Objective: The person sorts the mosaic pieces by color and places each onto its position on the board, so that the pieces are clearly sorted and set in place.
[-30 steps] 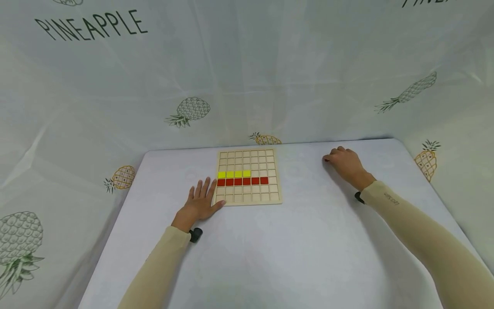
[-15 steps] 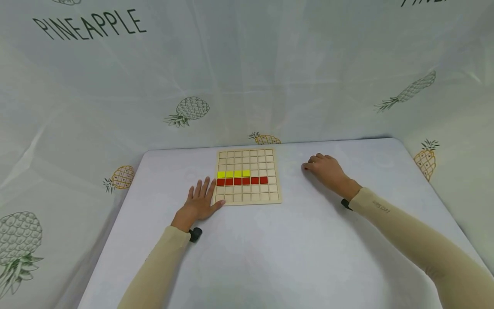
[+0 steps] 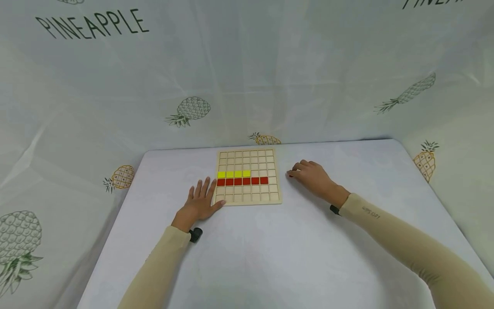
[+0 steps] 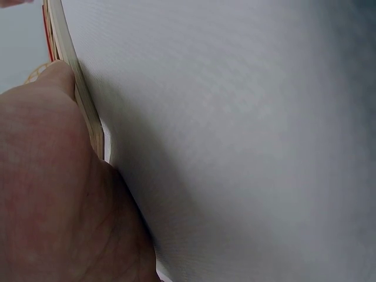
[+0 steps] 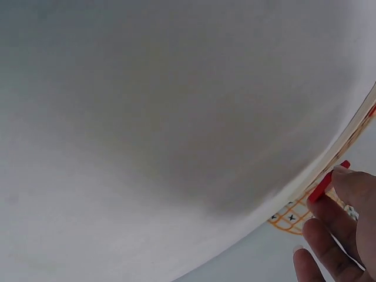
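A square wooden grid board (image 3: 266, 197) lies near the far edge of the table. One of its rows holds several yellow tiles (image 3: 230, 174) from the left side, and the row just nearer holds several red tiles (image 3: 242, 181). My left hand (image 3: 197, 206) lies flat with spread fingers at the board's near-left corner, thumb touching its edge. Just right of the board, my right hand (image 3: 310, 178) pinches a red tile (image 5: 328, 183) between thumb and finger, seen best in the right wrist view. The left wrist view shows the board's side edge (image 4: 88, 114) against the left thumb.
The white table (image 3: 262, 257) stretches toward me and to both sides. Behind it hangs a white curtain (image 3: 247, 86) printed with pineapples, reaching down to the table's far edge and along its sides.
My right hand has moved left and a little nearer to me with the red tile, from the table's right part to just beside the board. The left hand and the board's tiles stay put.
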The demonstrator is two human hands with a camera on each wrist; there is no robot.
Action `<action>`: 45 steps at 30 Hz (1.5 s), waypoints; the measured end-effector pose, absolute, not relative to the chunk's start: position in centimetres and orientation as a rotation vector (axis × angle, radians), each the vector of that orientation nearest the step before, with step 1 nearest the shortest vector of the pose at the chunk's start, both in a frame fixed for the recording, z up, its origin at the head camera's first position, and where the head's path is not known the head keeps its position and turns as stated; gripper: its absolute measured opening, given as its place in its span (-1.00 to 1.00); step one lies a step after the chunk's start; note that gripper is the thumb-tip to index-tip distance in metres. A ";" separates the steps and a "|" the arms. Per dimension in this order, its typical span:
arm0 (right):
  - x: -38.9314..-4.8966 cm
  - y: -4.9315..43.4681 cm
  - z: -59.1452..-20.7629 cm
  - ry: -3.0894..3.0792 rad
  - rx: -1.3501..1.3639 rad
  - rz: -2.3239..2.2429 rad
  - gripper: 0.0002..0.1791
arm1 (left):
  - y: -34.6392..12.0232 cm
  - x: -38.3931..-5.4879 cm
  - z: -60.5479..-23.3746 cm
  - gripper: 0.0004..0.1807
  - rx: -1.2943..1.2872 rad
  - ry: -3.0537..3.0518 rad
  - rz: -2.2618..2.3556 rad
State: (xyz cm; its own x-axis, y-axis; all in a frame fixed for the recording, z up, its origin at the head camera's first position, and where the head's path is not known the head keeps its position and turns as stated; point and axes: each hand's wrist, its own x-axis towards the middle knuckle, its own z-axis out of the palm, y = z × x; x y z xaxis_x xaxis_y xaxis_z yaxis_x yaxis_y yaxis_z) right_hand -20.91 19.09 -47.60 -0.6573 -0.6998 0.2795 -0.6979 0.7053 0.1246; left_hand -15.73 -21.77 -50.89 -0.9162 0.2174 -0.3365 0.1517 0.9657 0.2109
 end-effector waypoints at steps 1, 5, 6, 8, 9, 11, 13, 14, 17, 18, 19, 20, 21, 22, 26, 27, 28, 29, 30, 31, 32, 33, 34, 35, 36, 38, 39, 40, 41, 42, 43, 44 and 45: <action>-20.8 18.9 -47.6 -2.609 1.107 -0.004 -0.64 | -21.8 -15.7 -50.8 0.02 0.267 2.753 0.255; -20.6 18.2 -47.4 -2.617 1.135 0.020 -0.59 | -21.6 -15.7 -50.6 0.02 0.264 2.751 0.252; -20.5 18.0 -47.4 -2.614 1.142 0.024 -0.59 | -21.6 -15.7 -50.5 0.02 0.265 2.750 0.251; -20.4 17.7 -47.5 -2.604 1.155 0.033 -0.60 | -21.5 -15.7 -50.4 0.03 0.265 2.748 0.245; -20.3 17.6 -47.5 -2.596 1.163 0.039 -0.61 | -21.5 -15.7 -50.4 0.03 0.264 2.749 0.246; -20.2 17.3 -47.5 -2.577 1.175 0.042 -0.62 | -21.5 -15.7 -50.4 0.03 0.262 2.748 0.248; -20.2 16.9 -47.6 -2.567 1.186 0.049 -0.62 | -21.6 -15.7 -50.5 0.03 0.257 2.747 0.248; -20.2 16.8 -47.6 -2.563 1.192 0.051 -0.62 | -21.6 -15.7 -50.5 0.03 0.255 2.746 0.250; -20.2 16.3 -47.7 -2.564 1.202 0.054 -0.62 | -21.6 -15.7 -50.5 0.03 0.252 2.743 0.250; -20.2 16.1 -47.7 -2.569 1.205 0.052 -0.62 | -21.6 -15.7 -50.5 0.03 0.252 2.743 0.251; -20.2 15.9 -47.7 -2.575 1.207 0.046 -0.62 | -21.6 -15.7 -50.5 0.03 0.252 2.741 0.255; -20.2 15.8 -47.7 -2.583 1.209 0.046 -0.62 | -21.6 -15.7 -50.5 0.03 0.251 2.740 0.259; -20.2 15.6 -47.7 -2.592 1.211 0.043 -0.62 | -21.6 -15.7 -50.5 0.03 0.251 2.740 0.261; -20.2 15.4 -47.6 -2.602 1.214 0.041 -0.62 | -21.6 -15.7 -50.5 0.03 0.250 2.740 0.263; -20.2 14.9 -47.6 -2.625 1.229 0.029 -0.62 | -21.7 -15.6 -50.6 0.04 0.249 2.740 0.259; -20.2 14.8 -47.6 -2.625 1.233 0.016 -0.62 | -21.7 -15.6 -50.6 0.04 0.249 2.742 0.258; -20.2 14.7 -47.6 -2.622 1.236 0.003 -0.61 | -21.7 -15.6 -50.7 0.04 0.249 2.743 0.258; -20.3 14.6 -47.6 -2.616 1.240 -0.010 -0.61 | -21.7 -15.7 -50.7 0.04 0.249 2.746 0.260; -20.2 14.5 -47.6 -2.610 1.243 -0.026 -0.61 | -21.7 -15.7 -50.8 0.04 0.250 2.748 0.260; -20.2 14.4 -47.5 -2.610 1.244 -0.039 -0.60 | -21.7 -15.7 -50.8 0.03 0.251 2.750 0.261; -20.3 14.3 -47.5 -2.608 1.246 -0.050 -0.60 | -21.7 -15.7 -50.9 0.03 0.252 2.750 0.260; -20.3 14.2 -47.5 -2.607 1.247 -0.057 -0.60 | -21.7 -15.8 -50.9 0.03 0.254 2.750 0.256; -20.3 14.1 -47.5 -2.606 1.247 -0.062 -0.60 | -21.7 -15.8 -50.9 0.03 0.256 2.751 0.258; -20.3 14.0 -47.5 -2.608 1.247 -0.063 -0.61 | -21.7 -15.8 -50.9 0.03 0.258 2.752 0.256; -20.4 13.9 -47.4 -2.609 1.246 -0.064 -0.61 | -21.7 -15.8 -50.9 0.03 0.259 2.752 0.255; -20.5 13.8 -47.5 -2.608 1.244 -0.067 -0.63 | -21.7 -15.8 -50.9 0.03 0.260 2.753 0.254; -20.5 13.7 -47.5 -2.607 1.243 -0.066 -0.64 | -21.7 -15.8 -50.9 0.03 0.261 2.755 0.253; -20.5 13.6 -47.5 -2.606 1.241 -0.063 -0.65 | -21.7 -15.8 -50.9 0.03 0.261 2.756 0.255; -20.5 13.5 -47.4 -2.608 1.240 -0.061 -0.65 | -21.7 -15.8 -50.9 0.03 0.261 2.756 0.255; -20.5 13.4 -47.4 -2.610 1.238 -0.061 -0.65 | -21.7 -15.8 -50.9 0.03 0.262 2.756 0.258; -20.5 13.4 -47.4 -2.614 1.235 -0.060 -0.65 | -21.7 -15.8 -50.9 0.03 0.264 2.756 0.258; -20.5 13.3 -47.3 -2.620 1.232 -0.064 -0.65 | -21.7 -15.8 -50.9 0.03 0.265 2.756 0.259; -20.5 13.2 -47.3 -2.627 1.230 -0.061 -0.65 | -21.7 -15.8 -50.9 0.03 0.267 2.757 0.261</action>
